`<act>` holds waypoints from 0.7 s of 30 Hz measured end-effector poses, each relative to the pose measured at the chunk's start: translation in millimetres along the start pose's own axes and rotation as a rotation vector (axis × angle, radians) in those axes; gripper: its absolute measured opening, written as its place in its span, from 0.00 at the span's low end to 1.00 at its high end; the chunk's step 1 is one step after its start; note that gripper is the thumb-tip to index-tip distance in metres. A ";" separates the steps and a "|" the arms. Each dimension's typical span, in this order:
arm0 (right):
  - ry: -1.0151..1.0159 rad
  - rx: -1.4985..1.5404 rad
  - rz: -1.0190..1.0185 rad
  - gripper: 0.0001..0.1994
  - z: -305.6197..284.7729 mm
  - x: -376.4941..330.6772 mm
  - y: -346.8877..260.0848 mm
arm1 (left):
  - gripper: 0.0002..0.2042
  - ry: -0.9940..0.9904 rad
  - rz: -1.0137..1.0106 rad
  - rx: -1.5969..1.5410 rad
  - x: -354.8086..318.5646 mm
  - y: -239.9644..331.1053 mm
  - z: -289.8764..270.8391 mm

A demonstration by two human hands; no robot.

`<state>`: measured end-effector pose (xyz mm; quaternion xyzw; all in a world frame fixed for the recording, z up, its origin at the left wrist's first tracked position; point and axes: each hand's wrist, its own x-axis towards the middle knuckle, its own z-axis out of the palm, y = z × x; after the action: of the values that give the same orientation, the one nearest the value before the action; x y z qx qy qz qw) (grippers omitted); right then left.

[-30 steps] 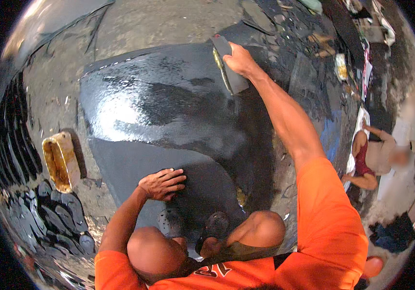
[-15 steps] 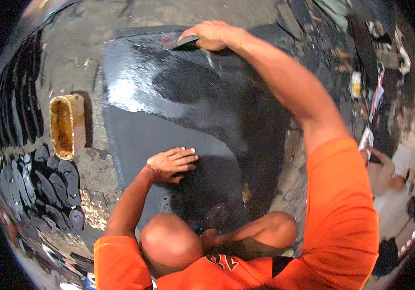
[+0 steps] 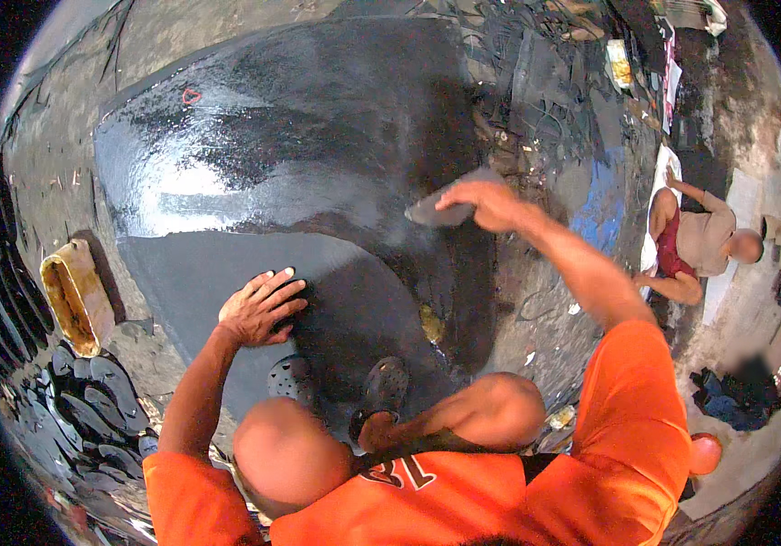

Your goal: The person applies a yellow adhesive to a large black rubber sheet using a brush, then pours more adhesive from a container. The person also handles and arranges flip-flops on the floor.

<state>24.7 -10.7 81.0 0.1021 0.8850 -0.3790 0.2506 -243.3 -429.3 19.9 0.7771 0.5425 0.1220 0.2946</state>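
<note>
The left hand lies flat, fingers spread, holding nothing, pinning the large black rubber sheet to the ground. The right hand closes its fingers around a flat grey scraper, blade jutting past the fingertips over the sheet's glossy wet coating.

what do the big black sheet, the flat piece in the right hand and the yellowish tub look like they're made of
Black sheet: probably rubber, matte grey where dry, glossy where a wet coating shines.
Flat piece in the right hand: thin, stiff and dark grey, maybe rubber or plastic; unclear.
Tub: likely plastic or metal, yellow-stained inside.
</note>
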 end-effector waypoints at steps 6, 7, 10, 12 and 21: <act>0.428 0.368 0.461 0.28 52.7 -19.2 -56.1 | 0.23 0.076 0.015 -0.012 -0.7 0.7 -3.3; 0.507 0.502 0.537 0.26 58.5 3.2 -64.3 | 0.24 0.055 0.011 -0.033 -2.3 0.1 -5.2; 0.618 0.619 0.711 0.22 57.2 76.4 -98.3 | 0.25 0.058 0.002 -0.092 -2.9 -2.1 -7.1; 0.569 0.373 0.707 0.21 44.4 126.2 -108.4 | 0.25 0.087 -0.002 -0.104 -10.5 1.4 -9.6; 0.419 0.252 0.307 0.22 37.0 221.9 -188.4 | 0.22 0.600 -1.088 0.024 -117.7 94.6 73.5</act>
<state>-220.9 -169.8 60.4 0.3412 0.8376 -0.4141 0.1022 -177.8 -583.4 32.5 0.3244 0.9214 0.1616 0.1405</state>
